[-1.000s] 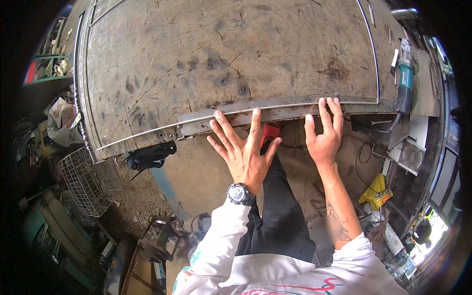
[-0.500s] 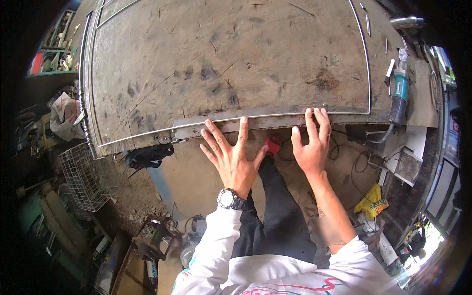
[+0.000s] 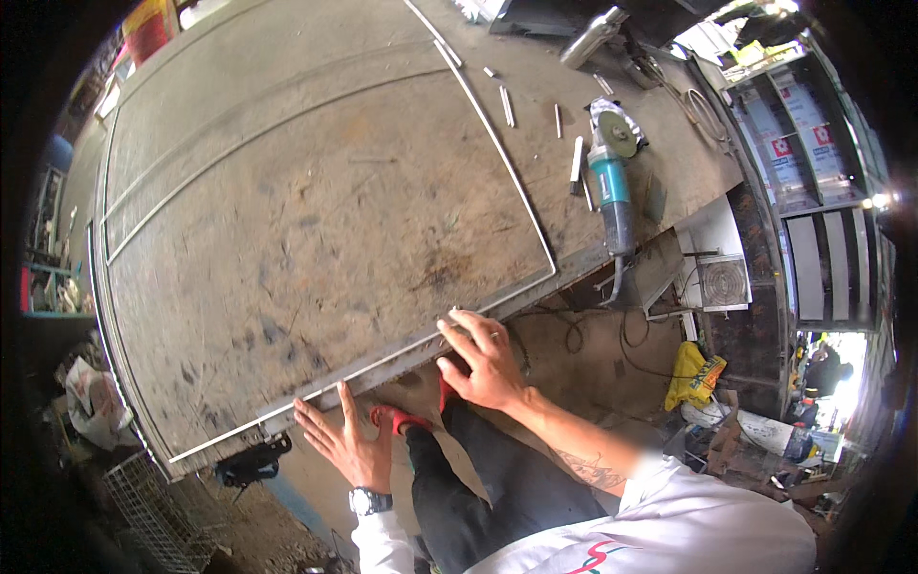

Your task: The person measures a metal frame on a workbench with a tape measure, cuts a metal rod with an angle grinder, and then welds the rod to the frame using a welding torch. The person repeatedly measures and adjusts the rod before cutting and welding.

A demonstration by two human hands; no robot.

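A large rectangular frame of thin metal rod (image 3: pixel 525 204) lies flat on the worn workbench (image 3: pixel 316 239). Its near side runs along a metal strip at the bench edge. My left hand (image 3: pixel 349 442) has its fingers spread, with the tips on the rod at this near edge. Farther right, my right hand (image 3: pixel 486 368) also rests its fingertips on the rod near the frame's corner, its thumb apart. Neither hand grips anything. A teal angle grinder (image 3: pixel 610 187) with a disc lies on the bench right of the frame.
Short cut pieces of rod (image 3: pixel 507 107) lie between the frame and the grinder. A polished metal tube (image 3: pixel 593 36) sits at the far right. Below the bench are a yellow bag (image 3: pixel 693 375), loose cables and, at left, a wire basket (image 3: pixel 158 512).
The view has swung to the right, bringing more of the bench's right side and the shelves into sight. Both hands stay at the rod, with the right hand's fingers slightly closer together.
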